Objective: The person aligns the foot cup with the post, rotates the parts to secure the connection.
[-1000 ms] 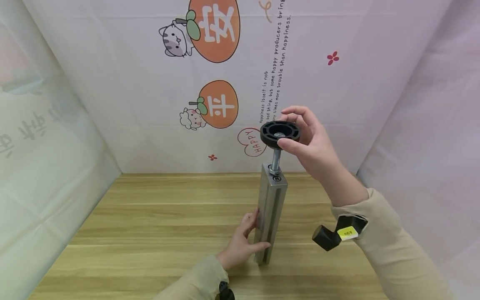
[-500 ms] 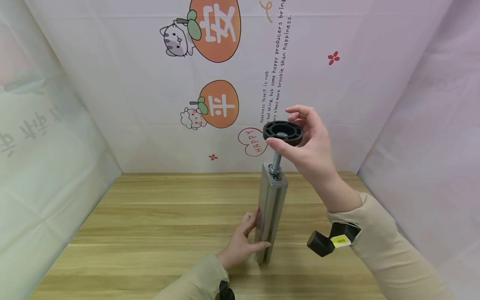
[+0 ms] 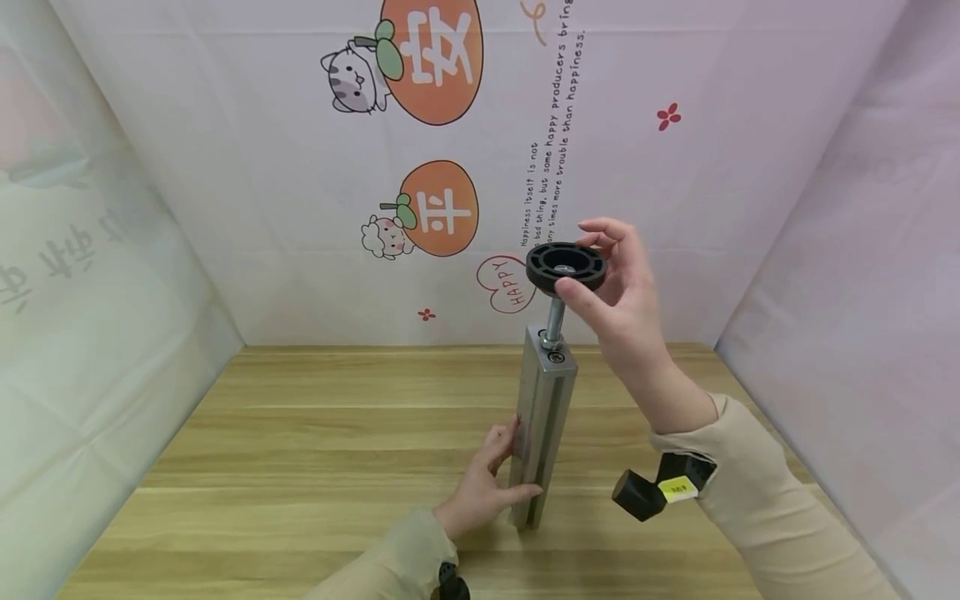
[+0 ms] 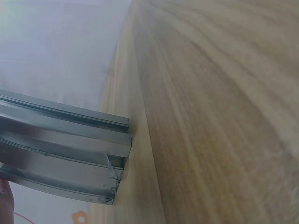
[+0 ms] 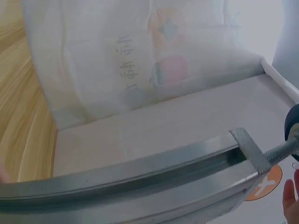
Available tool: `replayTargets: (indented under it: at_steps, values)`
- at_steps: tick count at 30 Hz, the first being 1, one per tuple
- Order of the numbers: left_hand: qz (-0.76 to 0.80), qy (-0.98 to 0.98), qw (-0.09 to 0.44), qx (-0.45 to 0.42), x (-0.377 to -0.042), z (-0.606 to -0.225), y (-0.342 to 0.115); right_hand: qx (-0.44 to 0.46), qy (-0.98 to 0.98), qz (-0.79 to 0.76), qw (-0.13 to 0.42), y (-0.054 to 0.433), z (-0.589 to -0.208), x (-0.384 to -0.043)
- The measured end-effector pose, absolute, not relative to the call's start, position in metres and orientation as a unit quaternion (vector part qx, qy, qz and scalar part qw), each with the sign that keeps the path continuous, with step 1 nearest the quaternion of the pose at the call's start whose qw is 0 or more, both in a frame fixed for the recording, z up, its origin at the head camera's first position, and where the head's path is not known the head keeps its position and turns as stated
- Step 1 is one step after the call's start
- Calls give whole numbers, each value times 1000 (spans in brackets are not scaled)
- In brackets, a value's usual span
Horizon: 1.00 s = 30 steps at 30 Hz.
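A grooved aluminium profile (image 3: 542, 433) stands upright on the wooden table, its lower end against the wood in the left wrist view. From its capped top rises a threaded bolt (image 3: 554, 321) with a nut at the base, bearing a round black levelling foot (image 3: 566, 258). My left hand (image 3: 483, 492) grips the profile low down, thumb across the near face and fingers behind it. Up at the foot, my right hand (image 3: 626, 292) holds the rim between the thumb in front and fingers on the far side. The right wrist view shows the profile's capped end (image 5: 250, 151) with the bolt.
The wooden tabletop (image 3: 337, 450) extends left and right of the profile. A white printed cloth (image 3: 300, 208) hangs behind, with more cloth at both sides. A black wrist camera mount (image 3: 641, 493) sticks out from the right sleeve.
My right hand has shifted its thumb and fingers around the foot's rim, and its forearm has dropped slightly. The left hand and profile stay nearly in place.
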<state>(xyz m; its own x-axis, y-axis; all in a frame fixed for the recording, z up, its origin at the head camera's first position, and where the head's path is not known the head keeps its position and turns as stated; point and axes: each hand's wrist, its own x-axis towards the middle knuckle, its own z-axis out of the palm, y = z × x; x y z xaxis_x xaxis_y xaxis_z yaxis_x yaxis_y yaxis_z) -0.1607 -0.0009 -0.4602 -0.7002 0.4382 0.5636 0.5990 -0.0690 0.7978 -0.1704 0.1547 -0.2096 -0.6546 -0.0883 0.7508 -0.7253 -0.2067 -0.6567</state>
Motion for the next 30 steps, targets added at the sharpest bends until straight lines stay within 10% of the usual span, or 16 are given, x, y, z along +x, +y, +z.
replayTargets:
  at_steps: [8, 14, 30]
  values:
    - [-624, -675, 77, -387, -162, -461, -1, 439, -430, 781, -108, 174, -215, -199]
    - [-626, -672, 77, -389, -162, -462, -1, 468, -335, 775, -261, 177, -215, -212]
    - [-627, -672, 73, -388, -162, -461, -1, 523, -224, 744, -350, 161, -216, -223]
